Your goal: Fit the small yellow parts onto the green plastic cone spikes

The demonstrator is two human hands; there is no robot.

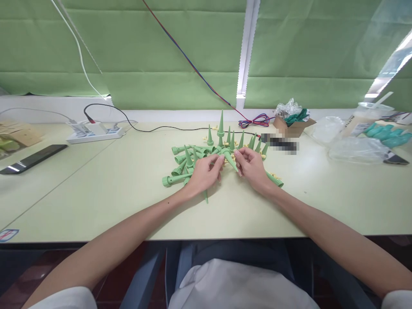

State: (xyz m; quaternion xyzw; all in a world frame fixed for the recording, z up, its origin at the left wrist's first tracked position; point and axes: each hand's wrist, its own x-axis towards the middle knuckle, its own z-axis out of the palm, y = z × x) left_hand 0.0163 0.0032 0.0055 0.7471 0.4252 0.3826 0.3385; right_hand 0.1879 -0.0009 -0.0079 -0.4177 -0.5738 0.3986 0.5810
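Observation:
A green plastic plant-watering spike (231, 160) slants between my hands, its wide end up and its point toward me. My left hand (206, 172) is closed, thumb and fingers pinching near the spike's wide end. Close against the spike's right side, my right hand (253, 168) is pinched too; what its fingertips hold is hidden. Around and behind the hands spread several more green spikes. Some stand upright on their caps, like the tall one (221, 124); others lie on their sides, like the one at the left (175, 179). Small yellow valve pieces (275, 176) show among them.
A white power strip (95, 134) and a dark phone (35, 159) lie to the left. Behind the spikes run a black cable and a red-blue wire coil (256, 120). At right are a small cardboard box (291, 127), a plastic cup (358, 120) and clear bags.

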